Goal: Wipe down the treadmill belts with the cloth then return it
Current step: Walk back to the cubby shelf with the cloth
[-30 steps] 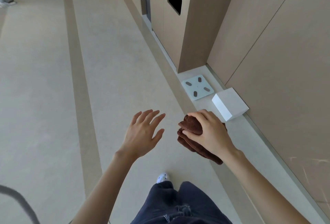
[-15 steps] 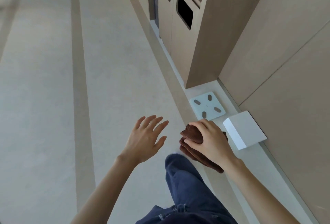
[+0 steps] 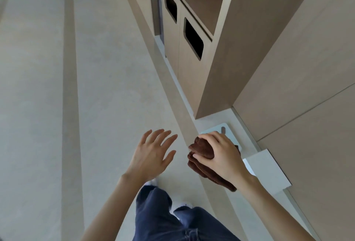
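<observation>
The left hand (image 3: 151, 156) is held out in front of the body, palm down. Its fingers (image 3: 169, 139) are straight and spread and hold nothing. The right hand (image 3: 221, 156) is beside it, just apart, with its fingers (image 3: 206, 138) curled over the top of a folded brown cloth (image 3: 201, 149) and the thumb pressed against the cloth's front. The cloth is carried in the air, above where the floor (image 3: 105, 87) meets a low ledge (image 3: 215, 119), and its lower end hangs below the wrist. Both forearms reach up from the bottom of the view, over dark blue jeans (image 3: 157, 221) and a white shoe (image 3: 152, 182). Behind the right hand a white scale (image 3: 222, 128) lies flat on the ledge, mostly hidden by the hand. A white box (image 3: 269, 169) is near it against the wall (image 3: 307, 67). Farther along stands a wooden cabinet (image 3: 192, 79) with two dark rounded openings in its front; what is inside them cannot be made out.
</observation>
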Available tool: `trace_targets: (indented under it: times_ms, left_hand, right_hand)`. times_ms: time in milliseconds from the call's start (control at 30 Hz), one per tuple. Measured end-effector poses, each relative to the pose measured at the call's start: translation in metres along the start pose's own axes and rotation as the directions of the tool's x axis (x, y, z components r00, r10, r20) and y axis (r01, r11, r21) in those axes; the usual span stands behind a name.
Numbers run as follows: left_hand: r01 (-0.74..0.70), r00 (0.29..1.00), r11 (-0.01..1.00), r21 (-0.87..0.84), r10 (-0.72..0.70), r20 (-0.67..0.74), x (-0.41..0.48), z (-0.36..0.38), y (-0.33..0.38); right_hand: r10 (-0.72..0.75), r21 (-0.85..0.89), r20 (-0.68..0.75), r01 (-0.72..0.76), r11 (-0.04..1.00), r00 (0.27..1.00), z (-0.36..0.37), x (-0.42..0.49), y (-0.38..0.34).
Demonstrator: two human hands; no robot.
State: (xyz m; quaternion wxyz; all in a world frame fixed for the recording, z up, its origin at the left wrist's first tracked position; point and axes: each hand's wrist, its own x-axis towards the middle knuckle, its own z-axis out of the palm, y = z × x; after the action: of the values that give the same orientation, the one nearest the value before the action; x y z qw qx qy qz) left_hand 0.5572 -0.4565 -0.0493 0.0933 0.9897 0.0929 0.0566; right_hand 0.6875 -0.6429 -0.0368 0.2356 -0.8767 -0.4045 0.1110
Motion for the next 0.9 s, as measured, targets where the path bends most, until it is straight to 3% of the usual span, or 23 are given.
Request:
trace_targets:
  times_ms: [533, 900]
  left_hand:
    - [-0.216, 0.975, 0.976, 0.021, 0.216, -0.049, 0.225, -0.046, -0.231]
    - [-0.338, 0.941, 0.941, -0.008, 0.339, 0.019, 0.356, -0.033, -0.291]
  right_hand:
    - [0.156, 0.029, -0.18, -0.153, 0.988, 0.971, 0.014, 0.279, -0.051]
    - [0.234, -0.024, -0.251, -0.248, 0.968, 0.939, 0.001, 0.393, -0.031]
